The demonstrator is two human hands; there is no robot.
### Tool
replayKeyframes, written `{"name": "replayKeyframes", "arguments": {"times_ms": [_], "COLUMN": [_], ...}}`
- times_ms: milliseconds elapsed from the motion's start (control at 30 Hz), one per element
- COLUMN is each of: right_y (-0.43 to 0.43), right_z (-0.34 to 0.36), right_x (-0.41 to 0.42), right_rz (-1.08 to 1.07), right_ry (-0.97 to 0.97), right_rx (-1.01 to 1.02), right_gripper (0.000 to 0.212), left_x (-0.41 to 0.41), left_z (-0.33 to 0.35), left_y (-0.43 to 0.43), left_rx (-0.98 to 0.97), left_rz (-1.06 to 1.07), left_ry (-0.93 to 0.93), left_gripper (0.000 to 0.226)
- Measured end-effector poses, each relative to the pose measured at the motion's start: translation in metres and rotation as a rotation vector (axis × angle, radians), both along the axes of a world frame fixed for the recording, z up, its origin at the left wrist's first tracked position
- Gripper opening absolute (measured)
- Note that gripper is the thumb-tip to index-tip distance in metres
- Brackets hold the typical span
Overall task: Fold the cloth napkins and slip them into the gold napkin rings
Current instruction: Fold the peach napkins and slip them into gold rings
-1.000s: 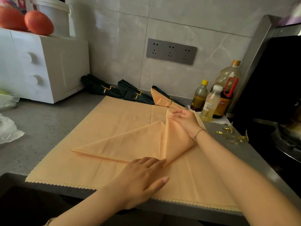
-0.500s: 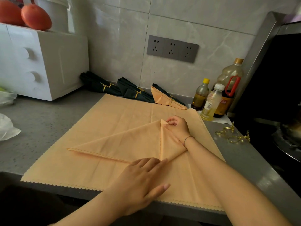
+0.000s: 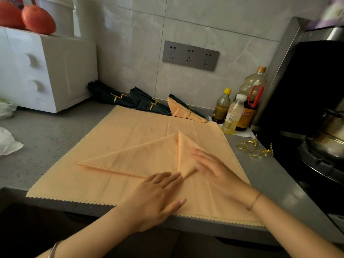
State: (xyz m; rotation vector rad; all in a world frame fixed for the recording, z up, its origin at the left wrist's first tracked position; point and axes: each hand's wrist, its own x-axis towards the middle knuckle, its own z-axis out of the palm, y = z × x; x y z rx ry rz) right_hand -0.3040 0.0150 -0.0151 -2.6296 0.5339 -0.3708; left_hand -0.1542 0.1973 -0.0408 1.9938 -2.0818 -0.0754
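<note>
Open and flat, your left hand (image 3: 158, 194) and right hand (image 3: 214, 170) are pressing the napkin (image 3: 134, 157), gripping nothing. You're creasing its right flap; folding the left point in is likely coming next.

L hand (image 3: 154, 198): thin silver bangle (image 3: 52, 248) at wrist | R hand (image 3: 217, 172): slim cord bracelet (image 3: 254, 201) at wrist | forearms bare

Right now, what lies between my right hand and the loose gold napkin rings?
In the head view, only the scalloped edge of the spread peach napkin, then a strip of bare grey counter.
</note>
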Motion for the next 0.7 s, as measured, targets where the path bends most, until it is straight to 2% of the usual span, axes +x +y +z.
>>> {"name": "replayKeyframes", "arguments": {"times_ms": [67, 167, 367, 567, 700], "right_y": [0.020, 0.034, 0.016, -0.038, -0.052], "right_z": [-0.003, -0.010, -0.016, -0.017, -0.019], "right_x": [-0.009, -0.013, -0.018, -0.032, -0.030], "right_rz": [0.054, 0.121, 0.118, -0.093, -0.127], "right_ry": [0.182, 0.288, 0.352, 0.387, 0.366], "right_rx": [-0.061, -0.091, -0.094, -0.088, -0.090], "right_gripper": [0.058, 0.058, 0.057, 0.052, 0.050], "left_x": [0.000, -0.003, -0.007, -0.007, -0.008], "left_z": [-0.002, -0.004, -0.004, -0.005, -0.004], "left_y": [0.000, 0.000, 0.000, 0.000, 0.000], "left_rx": [0.014, 0.035, 0.036, 0.045, 0.055], "left_rz": [0.004, 0.004, 0.016, 0.011, 0.023], "left_ry": [-0.004, -0.005, -0.003, 0.017, 0.016], "left_gripper": [0.071, 0.072, 0.073, 0.076, 0.076]}}
